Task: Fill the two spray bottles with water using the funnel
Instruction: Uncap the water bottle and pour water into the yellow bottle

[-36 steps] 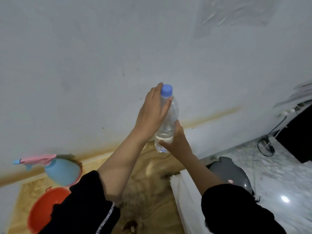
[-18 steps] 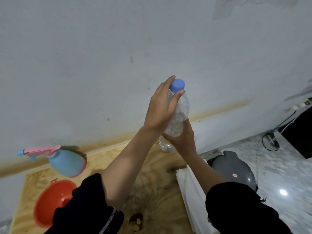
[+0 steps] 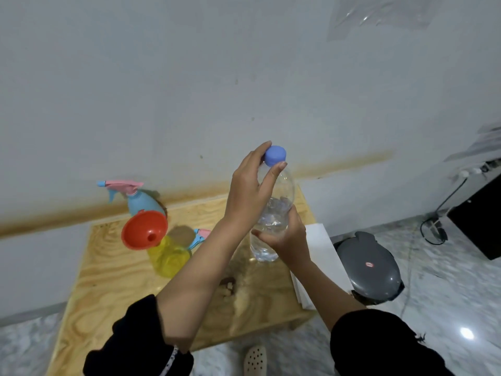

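I hold a clear plastic water bottle (image 3: 279, 204) upright above the wooden table (image 3: 108, 272). My right hand (image 3: 290, 237) grips its lower body. My left hand (image 3: 252, 191) pinches the blue cap (image 3: 275, 156) at its top. A little water shows in the bottle's bottom. A red funnel (image 3: 143, 230) sits in the neck of a yellow spray bottle (image 3: 169, 257) at the table's middle left, with that bottle's pink and blue sprayer head (image 3: 200, 236) lying behind it. A blue spray bottle (image 3: 142, 203) with a pink trigger stands by the wall.
A white wall rises right behind the table. A white board (image 3: 322, 256) leans at the table's right edge. A grey lidded bin (image 3: 368, 267) stands on the marble floor to the right, with a black box (image 3: 479, 215) and cables beyond. A white shoe (image 3: 254, 360) shows below.
The view has tipped down, bringing the table, yellow spray bottle and funnel into sight. My left fingers have slid from the bottle's shoulder up onto the blue cap.
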`<act>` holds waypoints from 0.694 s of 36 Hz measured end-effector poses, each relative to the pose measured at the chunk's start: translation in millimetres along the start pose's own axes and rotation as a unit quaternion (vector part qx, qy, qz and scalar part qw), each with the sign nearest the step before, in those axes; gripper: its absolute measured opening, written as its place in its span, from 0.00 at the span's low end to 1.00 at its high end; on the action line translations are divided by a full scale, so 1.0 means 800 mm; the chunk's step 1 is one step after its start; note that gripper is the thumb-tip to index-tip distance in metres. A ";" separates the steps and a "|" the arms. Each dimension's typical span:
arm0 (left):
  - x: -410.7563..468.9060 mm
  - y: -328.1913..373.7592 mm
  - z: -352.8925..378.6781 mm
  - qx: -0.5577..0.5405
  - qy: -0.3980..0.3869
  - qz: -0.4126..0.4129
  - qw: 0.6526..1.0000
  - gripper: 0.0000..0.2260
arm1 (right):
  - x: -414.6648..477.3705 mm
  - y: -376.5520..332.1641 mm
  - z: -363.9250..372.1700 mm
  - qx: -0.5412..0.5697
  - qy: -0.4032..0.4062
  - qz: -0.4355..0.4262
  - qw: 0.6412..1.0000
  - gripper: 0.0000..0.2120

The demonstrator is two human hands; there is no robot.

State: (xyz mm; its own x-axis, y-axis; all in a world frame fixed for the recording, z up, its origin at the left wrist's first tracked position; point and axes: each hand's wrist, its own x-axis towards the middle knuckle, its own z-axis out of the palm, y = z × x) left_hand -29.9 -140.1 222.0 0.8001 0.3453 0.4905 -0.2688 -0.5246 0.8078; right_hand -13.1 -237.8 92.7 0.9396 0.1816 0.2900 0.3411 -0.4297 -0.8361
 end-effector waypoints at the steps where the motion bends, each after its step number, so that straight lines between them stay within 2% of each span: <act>1: -0.010 0.002 -0.003 0.002 0.002 0.001 1.000 0.19 | -0.010 -0.001 -0.003 0.001 -0.002 -0.007 1.000 0.41; 7: -0.056 0.013 -0.012 -0.001 -0.005 -0.005 1.000 0.20 | -0.057 -0.003 -0.014 0.011 -0.016 -0.014 1.000 0.42; 14: -0.079 0.022 -0.022 -0.009 -0.110 -0.017 0.994 0.21 | -0.078 0.006 -0.023 0.041 -0.042 -0.020 0.998 0.48; 19: -0.081 0.028 -0.026 -0.030 -0.155 -0.045 0.986 0.21 | -0.079 0.014 -0.025 0.001 -0.044 -0.052 0.998 0.48; 25: -0.078 0.030 -0.021 -0.054 -0.136 -0.034 0.989 0.13 | -0.079 0.016 -0.031 0.003 -0.039 -0.033 0.999 0.45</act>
State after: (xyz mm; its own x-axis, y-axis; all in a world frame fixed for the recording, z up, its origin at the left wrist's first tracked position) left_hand -95.4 -161.0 216.5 0.9286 0.1471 0.3406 -0.2543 -0.4159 0.8731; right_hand -67.4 -276.5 75.1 0.9099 0.2773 0.3084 0.4023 -0.4095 -0.8188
